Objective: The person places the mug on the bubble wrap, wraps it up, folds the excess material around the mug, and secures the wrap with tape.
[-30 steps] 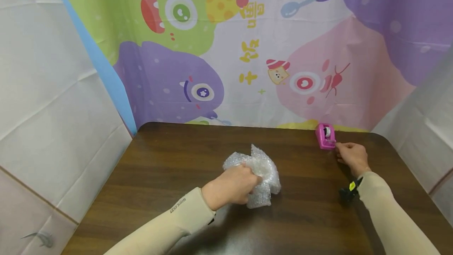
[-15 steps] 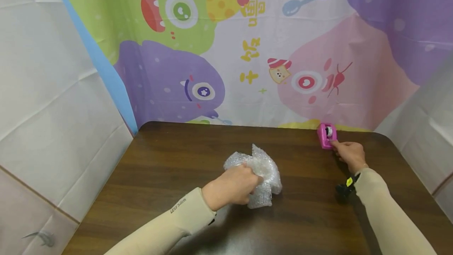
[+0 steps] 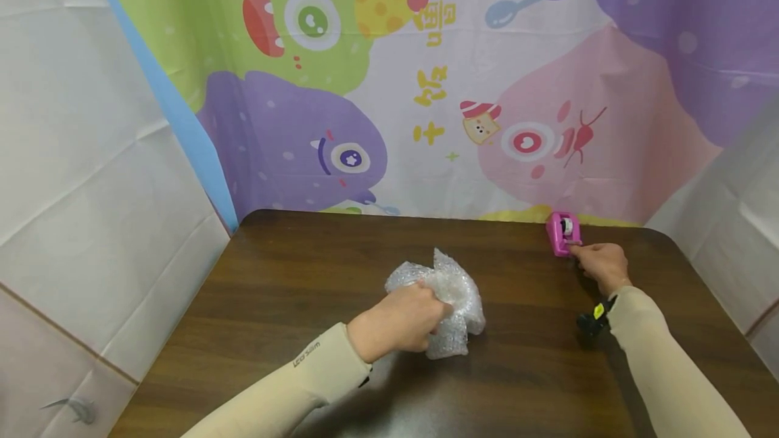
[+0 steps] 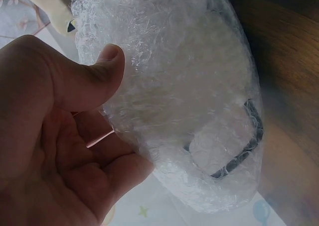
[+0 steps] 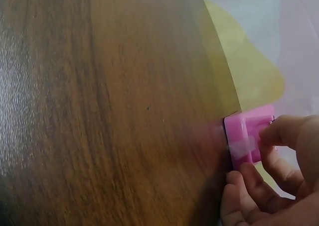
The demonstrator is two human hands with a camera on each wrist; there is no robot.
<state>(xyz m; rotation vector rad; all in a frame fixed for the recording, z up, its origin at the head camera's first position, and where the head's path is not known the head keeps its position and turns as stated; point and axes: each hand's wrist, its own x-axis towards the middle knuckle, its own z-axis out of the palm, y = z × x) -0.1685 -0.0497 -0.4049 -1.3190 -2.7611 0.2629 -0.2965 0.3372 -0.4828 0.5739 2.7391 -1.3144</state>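
My left hand grips a bubble-wrapped bundle near the middle of the table. In the left wrist view, its thumb lies on the wrap; a pale rounded body and a dark-edged loop like a mug handle show through. My right hand is at the front end of a pink tape dispenser by the table's far right edge. In the right wrist view, thumb and finger pinch at clear tape on the dispenser, and the other fingertips are close beside its base.
The brown wooden table has rounded far corners. Behind it hangs a cartoon-printed curtain, close behind the dispenser. Pale panels stand along the left and right sides.
My right hand has moved slightly left, from just beside the dispenser to right at its front end, and is almost still over the last half second. The left hand and bundle stay put.
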